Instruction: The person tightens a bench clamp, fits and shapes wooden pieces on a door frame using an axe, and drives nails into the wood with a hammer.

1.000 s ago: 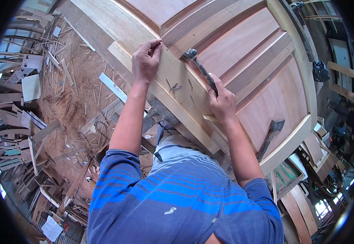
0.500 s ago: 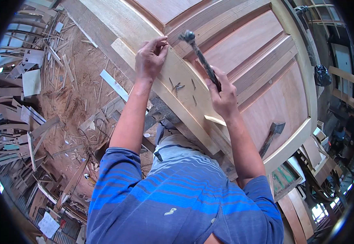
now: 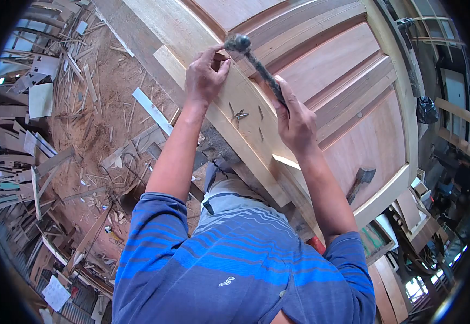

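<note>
My left hand (image 3: 207, 75) rests on a pale wooden strip (image 3: 267, 178) along the edge of a panelled wooden door (image 3: 332, 56). Its thumb and forefinger are pinched together on what looks like a nail, mostly hidden by the fingers. In my right hand (image 3: 295, 116) is a hammer (image 3: 262, 70), gripped by its dark handle, its head close above the left fingertips. Several loose nails (image 3: 240, 114) lie on the wood between my two hands.
A hatchet (image 3: 360, 183) lies on the door panel at the right. A short wood piece (image 3: 286, 161) sits near my right wrist. Scraps and sawdust cover the floor (image 3: 105, 102) at the left, beside stacked wooden parts (image 3: 35, 183). A black plastic bag (image 3: 427, 109) hangs beyond the door.
The hammer head has come left and slightly down, nearer the left fingertips. The left hand keeps its pinch at the same spot on the wood. The view has shifted a little.
</note>
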Demonstrator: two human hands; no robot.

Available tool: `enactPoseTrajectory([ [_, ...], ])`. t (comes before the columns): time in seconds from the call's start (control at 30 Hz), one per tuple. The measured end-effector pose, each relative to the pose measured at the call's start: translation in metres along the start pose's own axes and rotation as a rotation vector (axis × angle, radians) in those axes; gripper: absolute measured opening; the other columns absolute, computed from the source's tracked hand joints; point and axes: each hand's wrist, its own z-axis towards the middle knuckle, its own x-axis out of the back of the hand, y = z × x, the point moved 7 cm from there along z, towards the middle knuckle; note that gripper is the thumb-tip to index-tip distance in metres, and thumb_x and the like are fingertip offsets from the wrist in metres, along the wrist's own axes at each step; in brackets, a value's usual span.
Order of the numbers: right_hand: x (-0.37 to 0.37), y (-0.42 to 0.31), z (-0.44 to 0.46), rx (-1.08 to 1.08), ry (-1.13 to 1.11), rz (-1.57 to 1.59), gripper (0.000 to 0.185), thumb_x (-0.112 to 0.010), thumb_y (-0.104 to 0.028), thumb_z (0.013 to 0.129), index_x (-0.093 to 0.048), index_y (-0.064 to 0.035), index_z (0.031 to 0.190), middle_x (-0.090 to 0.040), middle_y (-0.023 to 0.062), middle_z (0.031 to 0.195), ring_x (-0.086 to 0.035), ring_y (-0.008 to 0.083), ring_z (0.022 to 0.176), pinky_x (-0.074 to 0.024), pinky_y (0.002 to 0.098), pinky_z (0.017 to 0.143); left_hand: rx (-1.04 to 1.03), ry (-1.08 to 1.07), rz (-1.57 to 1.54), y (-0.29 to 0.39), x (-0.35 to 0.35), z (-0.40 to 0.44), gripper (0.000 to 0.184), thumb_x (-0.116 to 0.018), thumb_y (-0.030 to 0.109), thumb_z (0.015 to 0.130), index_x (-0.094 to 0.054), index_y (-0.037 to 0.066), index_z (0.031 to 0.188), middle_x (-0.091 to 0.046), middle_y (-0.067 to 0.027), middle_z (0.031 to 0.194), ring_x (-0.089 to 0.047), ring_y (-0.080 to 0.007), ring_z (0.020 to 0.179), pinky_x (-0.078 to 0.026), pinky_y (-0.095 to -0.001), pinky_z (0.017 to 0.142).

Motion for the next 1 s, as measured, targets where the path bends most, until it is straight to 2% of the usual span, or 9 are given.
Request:
enactPoseTrajectory([
  [0.1,-0.017,0.015,-0.006,-0.110,-0.217,-0.198,0.055,-0.071,-0.023,0.107,-0.059,-0.0230,0.160,-0.078,0.0146,0.092,-0.076,0.0310,0.072,-0.0588,0.0449,0.062,0.002,-0.026,-0.007,0.008,0.003,-0.001,0.038,-0.080,0.014,0.094,-0.075,0.016,0.132,-0.083,-0.0077,0.098,-0.081,-0.0232,0.091,-0.065,-0.0394,0.083],
  [0.27,0.012,-0.021,0.012,0.020,0.039,0.016,0.054,-0.070,-0.023,0.108,-0.059,-0.0234,0.160,-0.077,0.0147,0.089,-0.075,0.0290,0.069,-0.0574,0.0444,0.061,0.014,0.033,-0.058,0.003,0.005,0.001,0.041,-0.067,0.003,0.095,-0.072,0.012,0.135,-0.077,-0.0117,0.109,-0.078,-0.0261,0.089,-0.064,-0.0415,0.080],
  [0.37,0.014,-0.024,0.015,0.036,0.050,0.030,0.054,-0.071,-0.021,0.106,-0.061,-0.0239,0.159,-0.075,0.0146,0.085,-0.073,0.0305,0.067,-0.0565,0.0456,0.060,-0.047,0.084,-0.062,0.003,0.007,0.001,0.047,-0.058,-0.005,0.093,-0.070,0.009,0.136,-0.072,-0.0149,0.114,-0.075,-0.0276,0.093,-0.063,-0.0421,0.081],
  [0.47,-0.014,0.006,0.002,-0.103,-0.249,-0.249,0.055,-0.071,-0.017,0.105,-0.061,-0.0246,0.158,-0.074,0.0151,0.084,-0.073,0.0328,0.067,-0.0572,0.0466,0.061,-0.110,0.131,-0.052,0.003,0.007,0.003,0.050,-0.054,-0.008,0.090,-0.069,0.008,0.136,-0.072,-0.0160,0.115,-0.075,-0.0284,0.100,-0.063,-0.0422,0.084],
  [0.67,0.026,-0.036,0.024,0.015,0.148,0.146,0.054,-0.069,-0.016,0.106,-0.061,-0.0221,0.159,-0.075,0.0146,0.088,-0.074,0.0320,0.068,-0.0587,0.0437,0.060,-0.110,0.143,-0.025,0.003,0.009,0.000,0.051,-0.049,-0.010,0.092,-0.069,0.005,0.137,-0.071,-0.0162,0.112,-0.074,-0.0271,0.102,-0.061,-0.0421,0.089],
  [0.77,0.013,-0.023,0.011,0.135,0.233,0.078,0.055,-0.068,-0.018,0.107,-0.059,-0.0214,0.161,-0.075,0.0147,0.087,-0.074,0.0312,0.068,-0.0584,0.0432,0.059,-0.130,0.152,-0.019,0.003,0.009,0.001,0.052,-0.048,-0.011,0.092,-0.068,0.006,0.137,-0.070,-0.0166,0.114,-0.074,-0.0282,0.102,-0.061,-0.0426,0.091],
  [0.83,-0.021,0.012,0.002,-0.043,-0.273,-0.325,0.060,-0.069,-0.021,0.107,-0.053,-0.0239,0.165,-0.074,0.0131,0.085,-0.073,0.0311,0.065,-0.0573,0.0447,0.058,-0.162,0.173,-0.020,0.004,0.009,0.003,0.051,-0.049,-0.011,0.092,-0.066,0.007,0.137,-0.070,-0.0163,0.114,-0.074,-0.0296,0.101,-0.062,-0.0434,0.088],
  [0.9,-0.013,0.014,0.008,-0.062,-0.193,-0.286,0.061,-0.071,-0.019,0.106,-0.054,-0.0225,0.165,-0.072,0.0140,0.083,-0.071,0.0304,0.063,-0.0552,0.0449,0.057,-0.150,0.166,-0.057,0.003,0.008,0.002,0.051,-0.049,-0.010,0.093,-0.066,0.008,0.137,-0.069,-0.0165,0.115,-0.074,-0.0296,0.101,-0.062,-0.0434,0.089],
  [1.0,0.013,-0.025,0.021,0.087,0.030,-0.038,0.063,-0.072,-0.016,0.105,-0.054,-0.0203,0.165,-0.069,0.0139,0.080,-0.068,0.0294,0.061,-0.0534,0.0449,0.056,-0.131,0.170,-0.031,-0.004,0.008,0.001,0.052,-0.048,-0.011,0.093,-0.065,0.008,0.138,-0.069,-0.0165,0.118,-0.074,-0.0291,0.101,-0.062,-0.0428,0.089],
])
